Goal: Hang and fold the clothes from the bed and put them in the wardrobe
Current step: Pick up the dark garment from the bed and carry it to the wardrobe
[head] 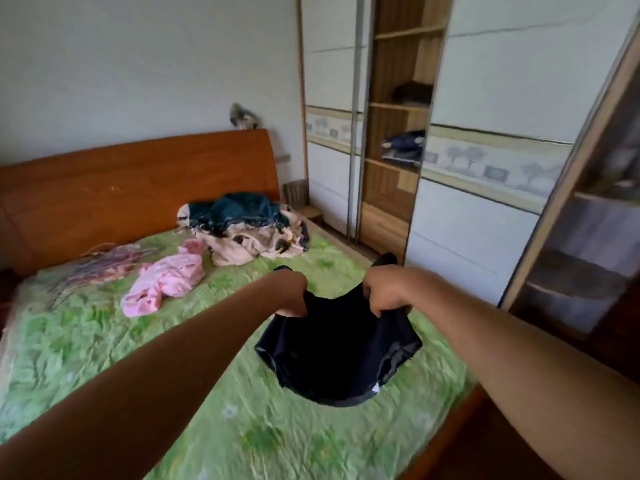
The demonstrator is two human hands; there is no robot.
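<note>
the step in hand looks like opening out the dark garment (pixel 339 355) so it can be laid flat and folded. the left grip (pixel 292 297) and the right grip (pixel 382 296) each pinch its top edge, fingers curled round bunched cloth, and sit fairly close together above the bed (pixel 104 358).

to do this well, i would draw the two hands apart until that edge goes taut. then i would lower the hem first onto the bare green cover, well apart from the pink garment (pixel 166 284) and the heap of clothes (pixel 242 226) near the headboard. smooth it before any fold. a tidy, flat stack should suit the wardrobe (pixel 391 64), where a folded dark item (pixel 403 147) already lies on a shelf.

the held edge runs side to side across the view. the cloth falls from it down and towards the person, flaring wider at the hem, so its long axis as held lies left to right. a small white tag shows near the lower right corner. whether the hem touches the cover i cannot tell.
</note>
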